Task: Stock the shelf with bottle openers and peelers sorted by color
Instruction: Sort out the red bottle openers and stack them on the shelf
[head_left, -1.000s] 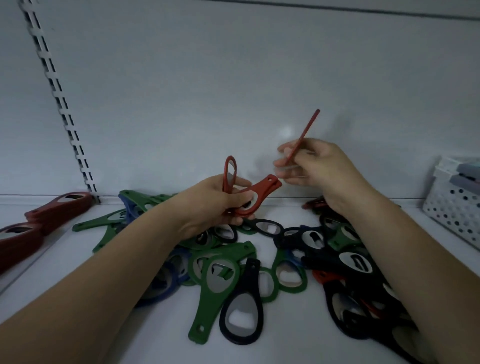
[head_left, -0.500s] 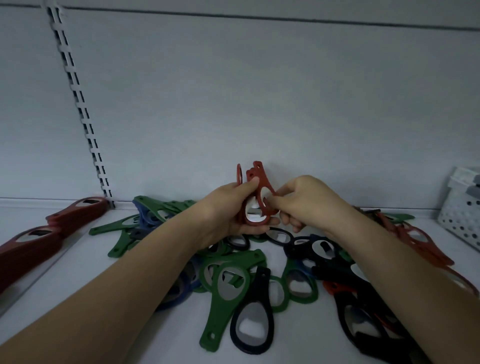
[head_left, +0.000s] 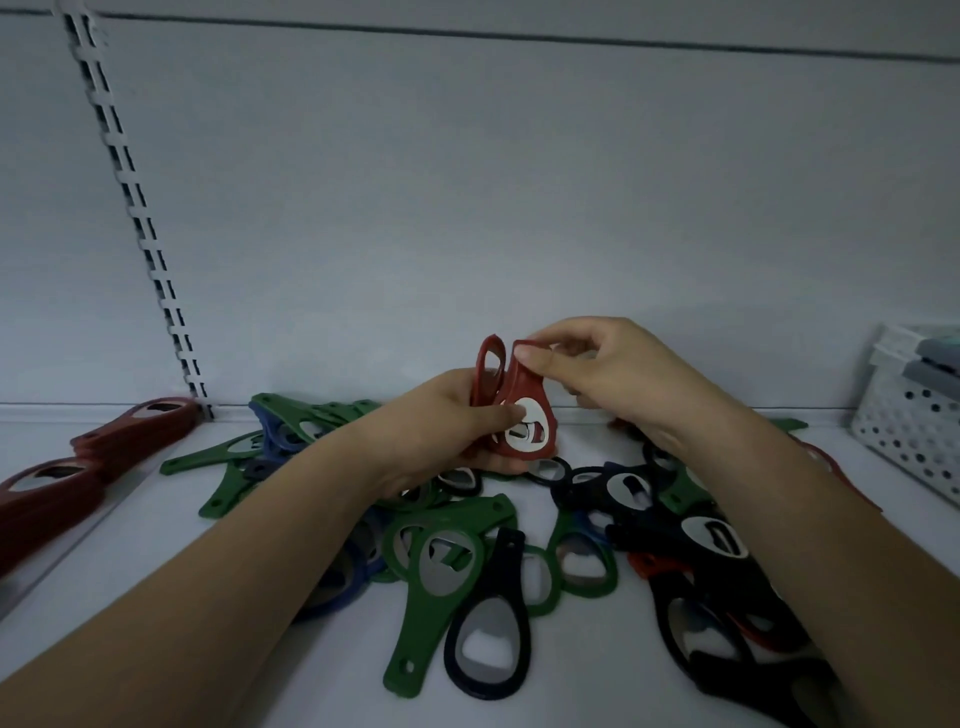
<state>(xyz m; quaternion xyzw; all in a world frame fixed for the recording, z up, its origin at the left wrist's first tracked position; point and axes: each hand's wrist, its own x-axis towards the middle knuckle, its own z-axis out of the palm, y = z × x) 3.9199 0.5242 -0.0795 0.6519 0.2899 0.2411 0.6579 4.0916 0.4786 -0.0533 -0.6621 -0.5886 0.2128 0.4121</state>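
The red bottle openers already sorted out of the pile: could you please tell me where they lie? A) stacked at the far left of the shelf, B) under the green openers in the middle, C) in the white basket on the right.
A: the sorted red bottle openers lie stacked at the left end of the shelf, apart from the mixed pile.

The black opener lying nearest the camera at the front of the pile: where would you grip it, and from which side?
Probably the black opener by its narrow handle end, from above: that end rests raised on a green opener, leaving finger room, while the wide ring lies flat on the shelf.
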